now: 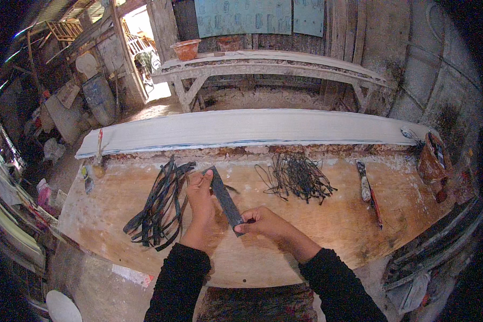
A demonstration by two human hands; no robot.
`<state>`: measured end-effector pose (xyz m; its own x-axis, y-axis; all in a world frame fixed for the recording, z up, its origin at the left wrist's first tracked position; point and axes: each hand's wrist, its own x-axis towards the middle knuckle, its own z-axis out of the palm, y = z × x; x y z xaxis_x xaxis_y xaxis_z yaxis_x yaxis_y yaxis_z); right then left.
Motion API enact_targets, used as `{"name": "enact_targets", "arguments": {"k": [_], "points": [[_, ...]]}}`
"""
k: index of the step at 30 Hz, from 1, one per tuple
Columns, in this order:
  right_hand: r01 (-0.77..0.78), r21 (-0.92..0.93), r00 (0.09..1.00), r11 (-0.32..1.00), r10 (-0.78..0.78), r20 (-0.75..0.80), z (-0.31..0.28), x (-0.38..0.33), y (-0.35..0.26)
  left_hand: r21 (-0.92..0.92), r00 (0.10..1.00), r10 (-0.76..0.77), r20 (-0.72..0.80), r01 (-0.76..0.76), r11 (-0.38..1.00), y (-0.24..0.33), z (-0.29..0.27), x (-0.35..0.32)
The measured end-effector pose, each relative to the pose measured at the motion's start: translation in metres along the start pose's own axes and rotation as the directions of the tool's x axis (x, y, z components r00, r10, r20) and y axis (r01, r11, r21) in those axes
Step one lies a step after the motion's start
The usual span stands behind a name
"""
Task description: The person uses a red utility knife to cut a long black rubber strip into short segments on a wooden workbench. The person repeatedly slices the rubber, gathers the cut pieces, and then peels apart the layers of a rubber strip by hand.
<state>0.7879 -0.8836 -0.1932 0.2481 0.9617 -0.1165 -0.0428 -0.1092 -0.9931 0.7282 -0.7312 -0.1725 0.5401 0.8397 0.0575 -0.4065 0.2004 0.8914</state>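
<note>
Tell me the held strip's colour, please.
The held strip is dark grey, best seen in the head view.

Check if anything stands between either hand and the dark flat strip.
Nothing visible does: the left hand holds the dark flat strip near its upper end, the right hand near its lower end. Bundled black strips lie to the left, thin black cords to the right.

Over the table [252, 266], underside of strip [225, 198] hidden, both ends partly covered by left hand [199, 203] and right hand [266, 223]; fingertips behind it out of sight. At the table's near side, both sleeves [178, 282] and, further left, a white disc [63, 308] cut by the lower edge. Beyond the table, blue sheet [244, 17] cut at top, its marks too small to tell.
</note>
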Motion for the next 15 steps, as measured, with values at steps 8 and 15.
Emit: {"name": "enact_targets", "arguments": {"k": [8,15], "points": [[-0.054,-0.136,0.995,0.989,0.065,0.075,-0.005,0.001,0.004,0.185,0.955,0.297,-0.009,-0.290,0.939,-0.028,-0.022,0.026],[-0.176,-0.086,0.964,0.981,0.154,-0.219,-0.018,-0.003,-0.008,0.237,0.952,0.285,0.109,-0.304,0.923,-0.030,-0.037,0.030]]}}
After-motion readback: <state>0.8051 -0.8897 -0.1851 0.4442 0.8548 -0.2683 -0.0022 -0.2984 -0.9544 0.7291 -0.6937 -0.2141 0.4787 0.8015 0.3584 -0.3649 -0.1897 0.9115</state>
